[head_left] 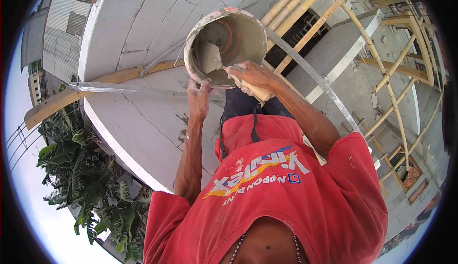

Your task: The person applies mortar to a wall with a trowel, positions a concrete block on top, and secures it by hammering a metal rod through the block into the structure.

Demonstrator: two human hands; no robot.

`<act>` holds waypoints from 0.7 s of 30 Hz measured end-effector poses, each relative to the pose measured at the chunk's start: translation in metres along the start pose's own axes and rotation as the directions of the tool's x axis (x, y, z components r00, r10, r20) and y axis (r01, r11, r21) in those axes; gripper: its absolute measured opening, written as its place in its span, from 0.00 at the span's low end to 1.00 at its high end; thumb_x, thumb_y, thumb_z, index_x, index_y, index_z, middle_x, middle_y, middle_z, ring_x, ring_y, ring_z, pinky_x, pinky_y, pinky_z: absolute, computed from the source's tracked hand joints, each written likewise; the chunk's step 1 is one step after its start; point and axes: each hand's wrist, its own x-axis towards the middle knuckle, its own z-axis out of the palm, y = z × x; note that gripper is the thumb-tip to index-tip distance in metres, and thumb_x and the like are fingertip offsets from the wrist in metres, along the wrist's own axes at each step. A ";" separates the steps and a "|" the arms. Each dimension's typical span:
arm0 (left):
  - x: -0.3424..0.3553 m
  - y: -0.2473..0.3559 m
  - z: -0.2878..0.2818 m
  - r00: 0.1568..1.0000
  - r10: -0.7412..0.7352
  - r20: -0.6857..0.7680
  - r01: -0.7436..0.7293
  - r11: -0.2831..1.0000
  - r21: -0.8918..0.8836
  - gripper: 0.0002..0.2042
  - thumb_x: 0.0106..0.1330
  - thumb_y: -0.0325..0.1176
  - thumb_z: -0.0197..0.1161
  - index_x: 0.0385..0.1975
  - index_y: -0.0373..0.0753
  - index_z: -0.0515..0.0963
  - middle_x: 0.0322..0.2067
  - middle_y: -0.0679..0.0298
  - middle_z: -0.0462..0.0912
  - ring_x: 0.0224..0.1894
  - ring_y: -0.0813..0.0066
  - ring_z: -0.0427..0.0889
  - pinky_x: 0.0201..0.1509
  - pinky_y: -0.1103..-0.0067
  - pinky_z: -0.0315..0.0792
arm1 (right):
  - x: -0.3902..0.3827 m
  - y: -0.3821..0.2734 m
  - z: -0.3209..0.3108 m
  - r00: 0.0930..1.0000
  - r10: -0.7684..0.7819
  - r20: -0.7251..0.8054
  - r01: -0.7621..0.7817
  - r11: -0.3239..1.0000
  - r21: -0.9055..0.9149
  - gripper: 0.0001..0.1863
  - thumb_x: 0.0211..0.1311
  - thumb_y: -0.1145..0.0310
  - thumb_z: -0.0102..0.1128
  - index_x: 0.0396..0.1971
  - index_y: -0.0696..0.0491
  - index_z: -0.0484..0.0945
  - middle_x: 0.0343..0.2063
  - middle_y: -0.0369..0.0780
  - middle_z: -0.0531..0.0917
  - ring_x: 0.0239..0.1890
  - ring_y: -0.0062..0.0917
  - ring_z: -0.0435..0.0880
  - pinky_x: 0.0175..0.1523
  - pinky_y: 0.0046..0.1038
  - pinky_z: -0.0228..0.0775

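My right hand (253, 75) is wrapped round the pale handle of a trowel (208, 57). The blade, smeared with grey mortar, reaches into the mouth of a mortar-caked bucket (261, 37). Grey mortar coats the inside of the bucket, and some wet mix sits deep within it. At the bucket's near rim my left hand (199, 96) is closed, its thumb on a thin, flat piece (222, 87) seen nearly edge-on. What kind of thing that piece is, I cannot make out. The fingers beneath it are partly hidden.
A pale block wall (157, 30) stands behind the bucket. A wooden board (52, 104) and a metal bar (119, 88) cross it at left. Bamboo poles (369, 44) form scaffolding at right, with another metal bar (310, 66) slanting past. Leafy plants (76, 163) grow at lower left.
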 end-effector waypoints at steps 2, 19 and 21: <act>-0.002 -0.004 0.010 1.000 0.003 0.016 -0.001 0.987 -0.162 0.24 0.67 0.26 0.57 0.62 0.30 0.61 0.52 0.50 0.76 0.48 0.58 0.84 0.51 0.65 0.85 | 0.004 0.007 0.009 1.000 -0.013 -0.022 0.015 0.997 0.078 0.23 0.72 0.47 0.55 0.39 0.56 0.77 0.20 0.34 0.74 0.14 0.16 0.72 0.16 0.21 0.64; 0.074 -0.092 -0.060 0.979 -0.162 -0.120 0.061 0.804 -0.591 0.25 0.67 0.26 0.58 0.63 0.33 0.59 0.51 0.52 0.76 0.48 0.53 0.85 0.55 0.57 0.83 | 0.077 -0.024 -0.049 0.987 -0.157 0.028 0.160 0.965 -0.206 0.34 0.56 0.52 0.75 0.56 0.59 0.77 0.38 0.38 0.83 0.33 0.12 0.77 0.41 0.19 0.69; 0.081 -0.105 -0.065 0.968 -0.206 -0.143 0.074 0.780 -0.621 0.27 0.67 0.28 0.60 0.64 0.34 0.58 0.49 0.56 0.75 0.49 0.56 0.84 0.56 0.56 0.83 | 0.101 -0.060 -0.067 0.984 -0.165 -0.061 0.121 0.887 -0.446 0.33 0.55 0.54 0.76 0.56 0.57 0.77 0.34 0.36 0.83 0.31 0.13 0.77 0.38 0.20 0.70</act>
